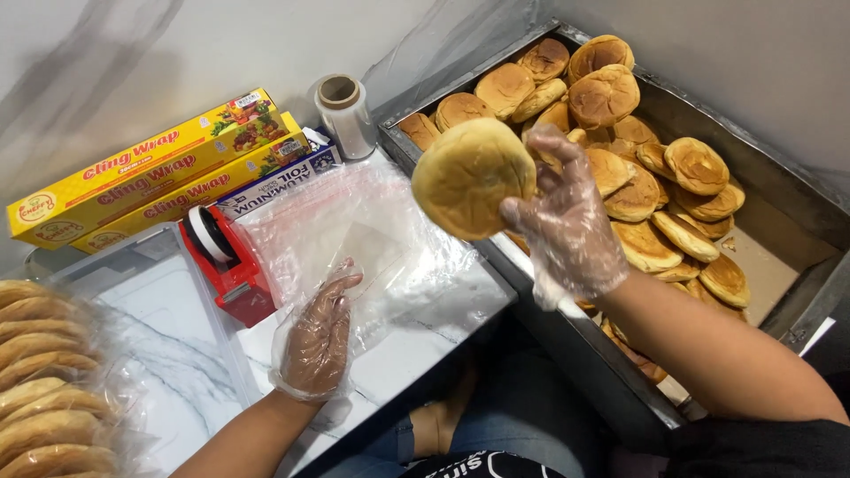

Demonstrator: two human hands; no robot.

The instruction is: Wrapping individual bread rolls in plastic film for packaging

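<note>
The right hand (567, 221), in a clear glove, grips a round bun (472, 177) by its edge, raised above the tray's near rim. The left hand (319, 336), also gloved, lies flat and unclenched on clear plastic bags (354, 235). At two o'clock, a metal tray (779, 190) holds more buns. At ten o'clock sits a red tape dispenser (226, 261).

The bagged buns (40, 381) run off the left edge; my right hand (567, 221) hides part of the bun (469, 177) and the tray's (708, 115) far corner is cropped.
</note>
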